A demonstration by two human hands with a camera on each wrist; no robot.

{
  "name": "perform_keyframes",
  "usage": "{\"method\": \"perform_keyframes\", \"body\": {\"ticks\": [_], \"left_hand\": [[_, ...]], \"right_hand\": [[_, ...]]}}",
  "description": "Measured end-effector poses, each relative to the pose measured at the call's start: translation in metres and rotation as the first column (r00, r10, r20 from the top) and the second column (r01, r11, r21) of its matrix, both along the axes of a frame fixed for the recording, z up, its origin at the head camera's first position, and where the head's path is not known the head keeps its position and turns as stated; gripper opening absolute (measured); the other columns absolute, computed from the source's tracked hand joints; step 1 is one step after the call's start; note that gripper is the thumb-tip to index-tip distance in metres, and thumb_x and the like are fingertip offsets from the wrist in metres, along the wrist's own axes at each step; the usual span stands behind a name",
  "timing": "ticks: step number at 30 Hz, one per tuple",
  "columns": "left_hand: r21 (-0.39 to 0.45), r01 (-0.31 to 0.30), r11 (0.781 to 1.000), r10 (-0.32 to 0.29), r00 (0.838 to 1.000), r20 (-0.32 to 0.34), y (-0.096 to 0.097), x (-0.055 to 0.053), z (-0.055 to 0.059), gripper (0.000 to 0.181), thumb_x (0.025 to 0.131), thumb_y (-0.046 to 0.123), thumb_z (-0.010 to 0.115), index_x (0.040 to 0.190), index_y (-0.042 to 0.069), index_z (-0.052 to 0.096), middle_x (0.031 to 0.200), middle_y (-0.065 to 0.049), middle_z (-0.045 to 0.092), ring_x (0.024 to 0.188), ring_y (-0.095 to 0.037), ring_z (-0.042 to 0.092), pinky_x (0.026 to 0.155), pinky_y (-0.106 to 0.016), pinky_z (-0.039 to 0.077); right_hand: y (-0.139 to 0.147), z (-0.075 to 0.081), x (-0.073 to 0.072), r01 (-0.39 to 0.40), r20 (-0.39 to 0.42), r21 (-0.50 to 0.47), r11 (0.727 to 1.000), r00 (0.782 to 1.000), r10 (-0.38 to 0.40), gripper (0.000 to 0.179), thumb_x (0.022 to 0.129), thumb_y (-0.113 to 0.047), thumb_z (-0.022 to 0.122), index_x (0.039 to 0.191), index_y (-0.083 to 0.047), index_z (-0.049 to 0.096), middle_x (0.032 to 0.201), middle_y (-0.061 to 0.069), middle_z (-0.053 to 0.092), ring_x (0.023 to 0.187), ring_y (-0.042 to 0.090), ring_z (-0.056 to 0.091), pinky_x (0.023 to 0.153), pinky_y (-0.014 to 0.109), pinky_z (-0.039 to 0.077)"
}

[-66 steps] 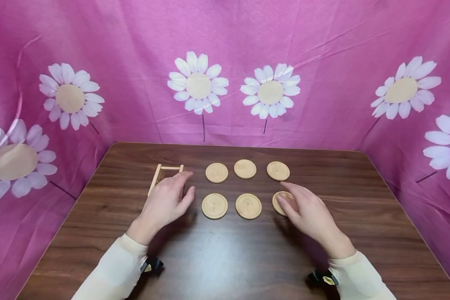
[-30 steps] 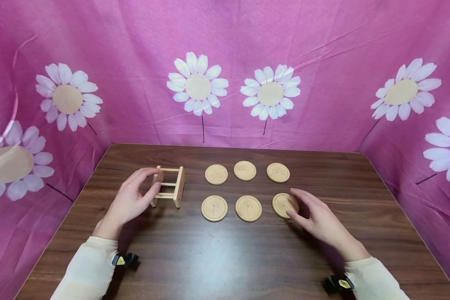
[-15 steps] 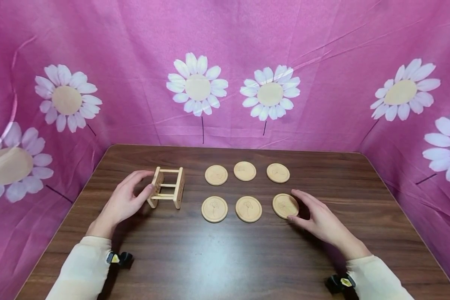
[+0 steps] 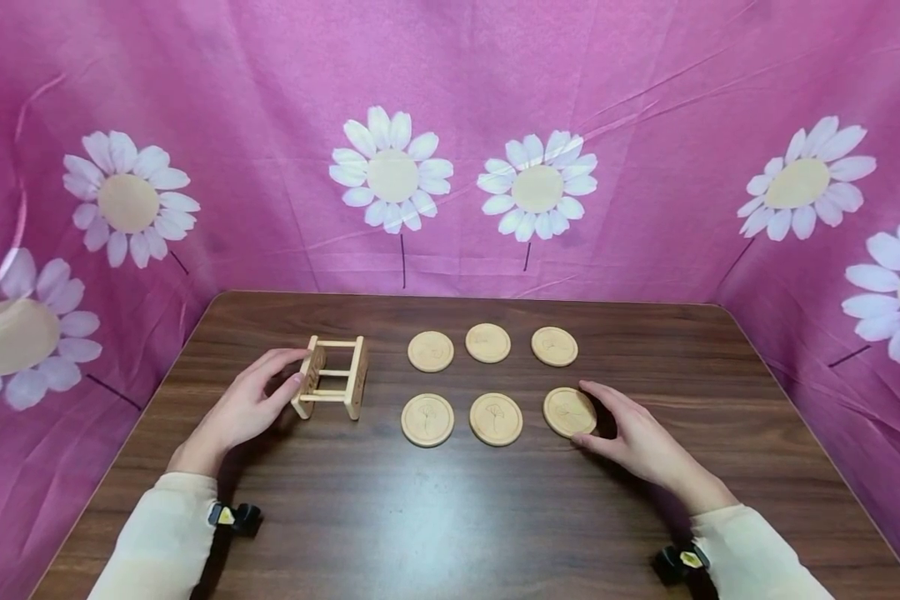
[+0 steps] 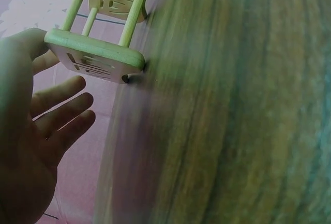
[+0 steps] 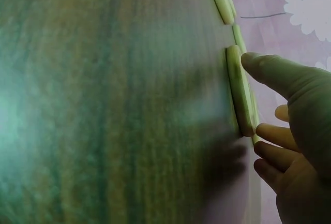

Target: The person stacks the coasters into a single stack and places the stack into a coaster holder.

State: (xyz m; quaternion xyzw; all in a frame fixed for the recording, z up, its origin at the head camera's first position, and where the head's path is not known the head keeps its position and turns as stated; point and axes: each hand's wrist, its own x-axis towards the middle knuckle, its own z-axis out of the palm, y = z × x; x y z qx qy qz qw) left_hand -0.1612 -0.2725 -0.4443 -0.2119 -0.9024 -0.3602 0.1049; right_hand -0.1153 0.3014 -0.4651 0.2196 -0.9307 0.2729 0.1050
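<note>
A small wooden coaster rack [image 4: 333,379] with slotted side panels and round rods stands at the left of the table. My left hand [image 4: 251,404] is beside it, with the thumb and index fingertip right at the outer side panel. The other left fingers [image 5: 70,92] are spread loosely below that panel. Round wooden coasters with engraved plant drawings lie flat in two rows. My right hand [image 4: 637,433] is at the front-right coaster [image 4: 570,412], its thumb [image 6: 264,66] and fingertips right at the rim, the fingers loosely bent.
In the back row are a left coaster [image 4: 431,352], a middle coaster [image 4: 488,343] and a right coaster [image 4: 554,346]. Two more, a front-left coaster [image 4: 427,420] and a front-middle coaster [image 4: 496,419], share the near row. A pink daisy-print cloth [image 4: 270,125] surrounds the brown table [image 4: 450,517].
My left hand has moved left from over the rack to its outer side, uncovering it. The right hand has drawn from over the front-right coaster to its right rim. The coasters have stayed put.
</note>
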Motion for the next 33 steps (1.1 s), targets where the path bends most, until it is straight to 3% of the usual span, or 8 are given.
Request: {"method": "perform_keyframes", "body": {"ticks": [4, 8, 15, 22, 25, 27, 30, 33], "left_hand": [[-0.014, 0.002, 1.000, -0.002, 1.000, 0.013, 0.001, 0.001, 0.000, 0.036, 0.108, 0.012, 0.064, 0.144, 0.007, 0.066, 0.141, -0.014, 0.069, 0.128, -0.024, 0.060, 0.105, -0.002, 0.030], [-0.015, 0.000, 1.000, 0.000, 1.000, 0.029, 0.002, 0.001, 0.000, 0.037, 0.109, 0.013, 0.063, 0.146, 0.007, 0.065, 0.141, -0.014, 0.068, 0.128, -0.033, 0.062, 0.105, -0.004, 0.032], [-0.024, -0.011, 1.000, 0.012, 0.999, 0.050, 0.002, 0.002, 0.000, 0.038, 0.110, 0.015, 0.062, 0.147, 0.008, 0.064, 0.139, -0.013, 0.070, 0.124, -0.034, 0.064, 0.103, -0.012, 0.040], [-0.035, -0.006, 0.999, 0.008, 0.999, 0.047, 0.002, 0.000, 0.000, 0.038, 0.110, 0.015, 0.062, 0.148, 0.009, 0.064, 0.138, -0.012, 0.071, 0.122, -0.033, 0.065, 0.102, -0.015, 0.042], [-0.042, -0.006, 0.999, 0.008, 0.999, 0.044, 0.002, 0.000, -0.001, 0.038, 0.110, 0.015, 0.062, 0.147, 0.008, 0.064, 0.137, -0.012, 0.071, 0.120, -0.032, 0.066, 0.101, -0.018, 0.043], [-0.046, -0.006, 0.999, 0.008, 0.999, 0.045, 0.002, -0.001, -0.001, 0.038, 0.110, 0.015, 0.062, 0.148, 0.008, 0.063, 0.136, -0.012, 0.072, 0.118, -0.031, 0.066, 0.100, -0.018, 0.044], [-0.043, -0.004, 0.999, 0.006, 0.999, 0.044, 0.001, -0.001, -0.001, 0.038, 0.109, 0.014, 0.062, 0.147, 0.008, 0.063, 0.136, -0.012, 0.072, 0.116, -0.029, 0.067, 0.099, -0.016, 0.045], [-0.036, -0.001, 0.999, 0.003, 0.999, 0.044, 0.001, -0.002, -0.001, 0.038, 0.109, 0.013, 0.062, 0.147, 0.008, 0.063, 0.136, -0.014, 0.072, 0.114, -0.020, 0.067, 0.099, -0.013, 0.045]], "right_hand": [[-0.005, 0.005, 0.001, 0.000, 0.026, 0.043, 0.999, 1.000, -0.001, 0.075, 0.084, -0.021, 0.093, 0.146, 0.004, 0.059, 0.141, 0.032, 0.066, 0.130, 0.052, 0.063, 0.106, 0.066, 0.048], [-0.009, 0.010, 0.003, 0.010, 0.052, 0.086, 0.996, 0.999, -0.015, 0.074, 0.084, -0.020, 0.093, 0.145, 0.005, 0.060, 0.143, 0.030, 0.066, 0.134, 0.052, 0.062, 0.108, 0.066, 0.046], [-0.011, 0.007, 0.003, 0.012, 0.047, 0.095, 0.995, 0.999, -0.017, 0.073, 0.082, -0.019, 0.094, 0.142, 0.007, 0.061, 0.142, 0.032, 0.065, 0.134, 0.053, 0.061, 0.107, 0.068, 0.047], [-0.012, 0.007, 0.005, 0.019, -0.010, 0.089, 0.996, 1.000, -0.018, 0.070, 0.080, -0.017, 0.095, 0.139, 0.007, 0.064, 0.138, 0.032, 0.068, 0.128, 0.050, 0.066, 0.104, 0.061, 0.049], [-0.012, 0.006, 0.006, 0.017, -0.024, 0.078, 0.997, 1.000, -0.015, 0.071, 0.079, -0.018, 0.096, 0.139, 0.006, 0.065, 0.137, 0.030, 0.069, 0.126, 0.048, 0.068, 0.106, 0.052, 0.050], [-0.012, 0.005, 0.006, 0.016, -0.033, 0.064, 0.998, 0.999, -0.014, 0.071, 0.079, -0.018, 0.096, 0.138, 0.005, 0.065, 0.136, 0.028, 0.071, 0.125, 0.046, 0.069, 0.110, 0.037, 0.049], [-0.013, 0.004, 0.006, 0.013, -0.046, 0.032, 0.999, 0.999, -0.012, 0.072, 0.077, -0.017, 0.097, 0.138, 0.004, 0.066, 0.134, 0.025, 0.072, 0.124, 0.045, 0.069, 0.113, 0.011, 0.036], [-0.015, 0.005, 0.006, 0.012, -0.059, 0.007, 1.000, 0.998, -0.011, 0.072, 0.076, -0.017, 0.098, 0.138, 0.002, 0.066, 0.134, 0.024, 0.073, 0.124, 0.044, 0.070, 0.111, 0.000, 0.023]]}}
